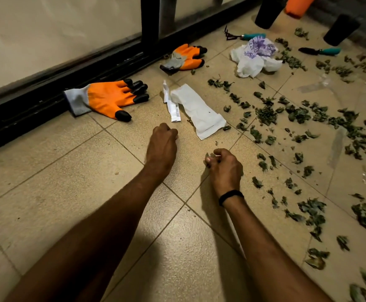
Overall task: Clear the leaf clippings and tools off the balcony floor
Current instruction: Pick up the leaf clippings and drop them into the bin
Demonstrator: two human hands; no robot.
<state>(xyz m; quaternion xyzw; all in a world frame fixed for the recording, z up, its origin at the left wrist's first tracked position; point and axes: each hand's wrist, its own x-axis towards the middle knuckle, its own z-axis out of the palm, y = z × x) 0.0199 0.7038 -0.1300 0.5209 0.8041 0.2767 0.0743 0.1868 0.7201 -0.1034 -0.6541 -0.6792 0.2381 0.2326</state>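
Downward, head view. I see a balcony floor (68, 192) of beige square tiles with dark grout lines. It is bordered on the left by a black sliding-door track (35, 105) under a pale panel.

Left hand (163, 147): fingers curled into a fist low over the tile; I cannot tell whether anything lies inside.

Right hand (223, 164): fingers and thumb pinch a few leaf clippings (267, 115) just above the floor. A black wristband (231, 196) circles that wrist.

Most clippings lie scattered over the tiles to the right, from beside the right hand to the far corner.

Ahead of the hands lie a white paper wrapper (199, 110) and a narrow sachet (173, 107), touching.

Two orange gloves rest by the track: near glove (105, 99), far glove (184, 57).

Farther off are a crumpled white bag (256, 55), a teal-handled hand rake (245, 36) just beside it, a teal-handled trowel (320, 51) and two black pots (269, 12).
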